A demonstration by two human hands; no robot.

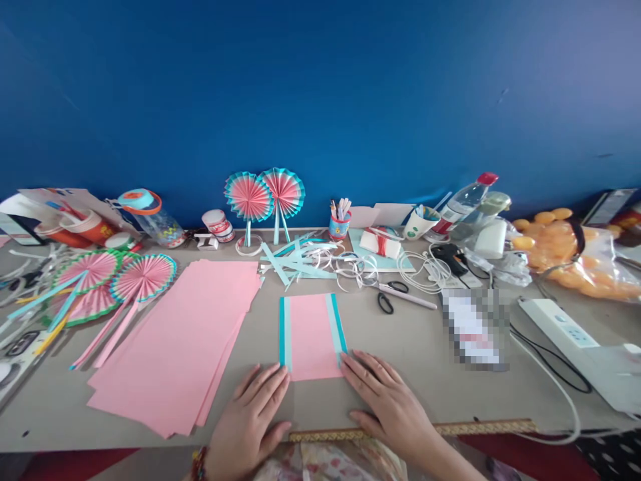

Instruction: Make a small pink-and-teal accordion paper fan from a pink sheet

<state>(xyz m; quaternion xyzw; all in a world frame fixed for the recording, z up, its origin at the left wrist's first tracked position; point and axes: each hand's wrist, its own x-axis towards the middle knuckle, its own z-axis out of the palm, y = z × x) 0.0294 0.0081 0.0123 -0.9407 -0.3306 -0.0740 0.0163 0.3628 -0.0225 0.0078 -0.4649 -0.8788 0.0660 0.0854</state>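
A pink sheet of paper [313, 334] with light and darker blue strips down both sides lies flat in front of me. My left hand [255, 414] rests palm down, its fingertips at the sheet's lower left corner. On the opposite side, my right hand [388, 394] lies flat with fingertips touching the lower right edge. The fingers of both hands are stretched out and hold nothing. To the left is a stack of larger pink sheets [185, 341]. Scissors [393, 294] with black handles lie beyond the sheet, to the right.
Pleated paper fans [143, 277] lie at left; two more fans [249, 197] lean on the blue wall. Pale blue paper strips [300, 264] are heaped behind the sheet. A power strip [561, 327], a plastic bottle [461, 207] and a bag of orange balls [565, 254] occupy the right.
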